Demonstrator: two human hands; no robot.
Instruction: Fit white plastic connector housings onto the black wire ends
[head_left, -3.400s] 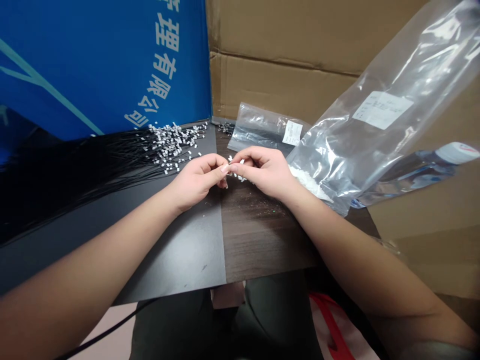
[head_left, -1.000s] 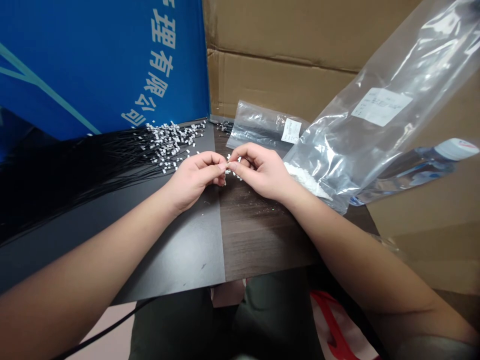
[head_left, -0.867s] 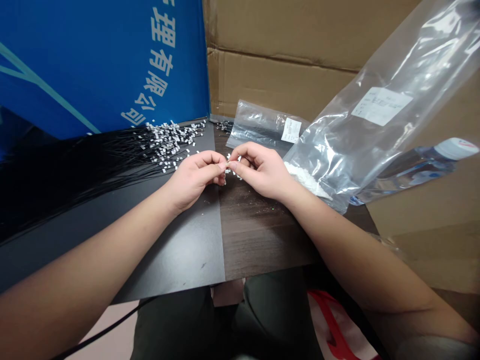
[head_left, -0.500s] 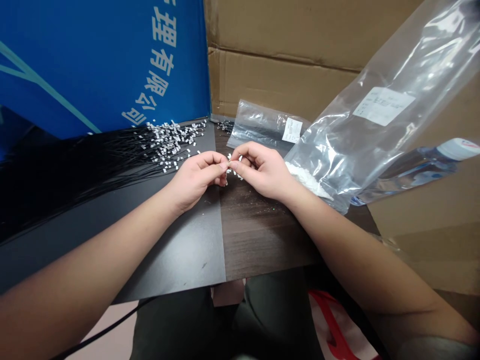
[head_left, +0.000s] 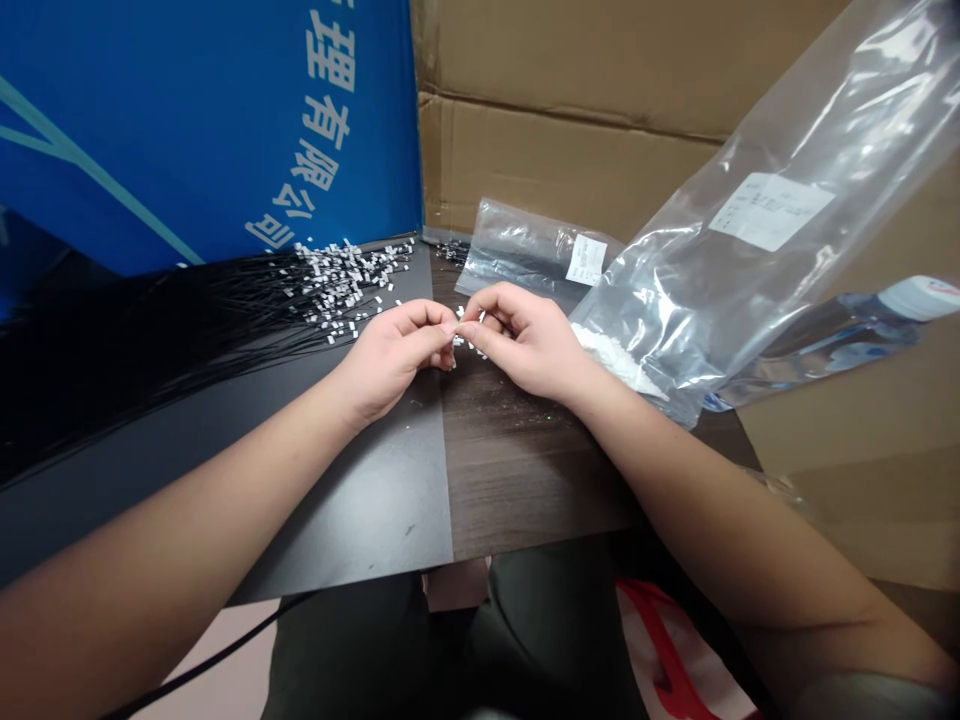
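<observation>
My left hand point(head_left: 397, 355) and my right hand point(head_left: 529, 340) meet fingertip to fingertip over the table. Both are closed in a pinch, thumb against forefinger, around something too small to make out. A white bit shows beneath the left fingertips. Several small white pieces point(head_left: 478, 351) lie on the table just behind and under the right fingers, partly hidden. Left of my left hand spreads a large bundle of thin black wires point(head_left: 165, 310) with white connectors point(head_left: 337, 280) at their ends.
A clear labelled bag point(head_left: 772, 230) holding small white pieces point(head_left: 615, 360) leans at the right, beside a lying water bottle point(head_left: 825, 340). A smaller clear bag point(head_left: 525, 250) lies behind my hands. A blue panel point(head_left: 210, 120) and cardboard point(head_left: 570, 60) stand at the back.
Almost nothing differs. Both hands keep the same pinch in the same place; the whole view has shifted very slightly.
</observation>
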